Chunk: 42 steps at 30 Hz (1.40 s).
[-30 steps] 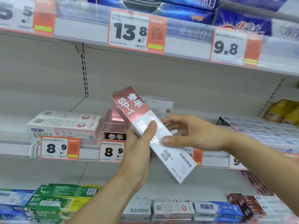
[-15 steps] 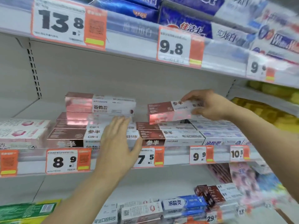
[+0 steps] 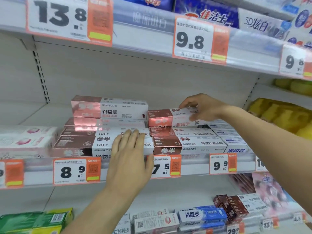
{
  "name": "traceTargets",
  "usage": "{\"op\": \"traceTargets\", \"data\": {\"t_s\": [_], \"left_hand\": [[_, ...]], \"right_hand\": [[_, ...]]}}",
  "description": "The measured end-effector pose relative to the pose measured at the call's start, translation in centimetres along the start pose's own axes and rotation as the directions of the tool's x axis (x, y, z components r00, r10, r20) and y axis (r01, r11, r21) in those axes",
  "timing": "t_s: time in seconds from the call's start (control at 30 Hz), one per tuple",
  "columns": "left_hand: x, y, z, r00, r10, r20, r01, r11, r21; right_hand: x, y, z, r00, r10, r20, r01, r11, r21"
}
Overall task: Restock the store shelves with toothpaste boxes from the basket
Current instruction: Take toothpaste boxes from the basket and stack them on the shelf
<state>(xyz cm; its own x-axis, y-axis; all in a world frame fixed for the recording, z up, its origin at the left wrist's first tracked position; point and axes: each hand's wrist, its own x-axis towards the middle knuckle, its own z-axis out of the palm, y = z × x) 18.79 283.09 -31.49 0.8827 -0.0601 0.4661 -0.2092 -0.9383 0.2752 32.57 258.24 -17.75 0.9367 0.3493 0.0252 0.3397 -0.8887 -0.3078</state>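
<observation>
Nearest, left hand [image 3: 130, 157] flat with straight fingers, pressing the front pink-and-white boxes [image 3: 101, 146], holding nothing. Beyond, to its right, right hand [image 3: 202, 107] pinching one end of a toothpaste box [image 3: 170, 118], fingers on top and thumb below, resting it on the right-hand stack [image 3: 187, 143]. Best slid level and square to the boxes beneath before letting go. Left of the grip, four stacked layers of boxes; under it, two visible; basket out of view

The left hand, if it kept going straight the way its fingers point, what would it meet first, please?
Most likely the CB-1 boxes: the left hand points at that stack, fingertips already at or over it; contact is unclear.
</observation>
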Motion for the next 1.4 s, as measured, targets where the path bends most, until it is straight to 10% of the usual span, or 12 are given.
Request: {"op": "traceTargets", "data": {"t_s": [0.7, 0.87, 1.07, 1.23, 1.4], "left_hand": [[0.0, 0.0, 0.1, 0.999, -0.007, -0.051, 0.009, 0.999, 0.054], [-0.1, -0.1, -0.1, 1.000, 0.011, -0.029, -0.010, 1.000, 0.017], [-0.3, 0.9, -2.2, 0.958, 0.133, -0.253, -0.208, 0.931, -0.300], [-4.5, 4.2, 0.0, 0.964, 0.263, -0.040, -0.262, 0.912, -0.315], [-10.8, 5.5, 6.1, 0.774, 0.263, 0.576, -0.226, 0.965, -0.136]], "right_hand": [[0.2, 1.5, 2.5, 0.975, 0.079, 0.208, -0.092, 0.994, 0.055], [-2.3, 0.8, 2.7, 0.994, -0.020, -0.109, 0.028, 0.997, 0.075], [-14.5, -2.1, 7.3, 0.822, -0.124, -0.556, 0.267, 0.946, 0.183], [-22.6, 0.3, 19.3, 0.960, 0.213, -0.182, -0.022, 0.707, 0.707], [-27.0, 4.8, 30.8, 0.919, 0.310, 0.244, -0.393, 0.675, 0.625]]}}
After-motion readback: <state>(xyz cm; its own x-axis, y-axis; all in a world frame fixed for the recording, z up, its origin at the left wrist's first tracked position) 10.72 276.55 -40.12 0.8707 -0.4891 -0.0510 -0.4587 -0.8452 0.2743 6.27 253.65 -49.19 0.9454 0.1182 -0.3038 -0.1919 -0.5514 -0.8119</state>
